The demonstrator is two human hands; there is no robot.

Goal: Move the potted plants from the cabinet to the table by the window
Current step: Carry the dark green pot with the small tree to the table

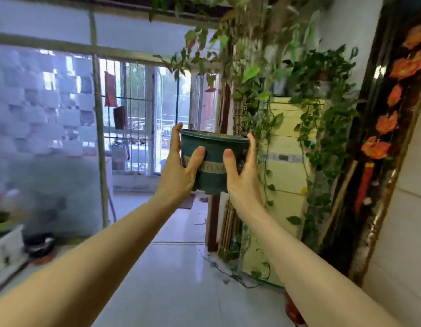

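As you extend both arms: green pot upright, held aloft between your left hand and right hand, fingers wrapped round sides.

Pot in my hands: dark green plastic by look, matt, smooth, pale printed band. Floor: pale tile, glossy, reflecting window light. Window bars: thin metal. Door frame: dark, high-gloss lacquer. Unit beside me: cream, smooth.

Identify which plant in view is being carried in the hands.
The dark green pot, held between left hand and right hand; the trailing vines sit untouched atop the cream unit.
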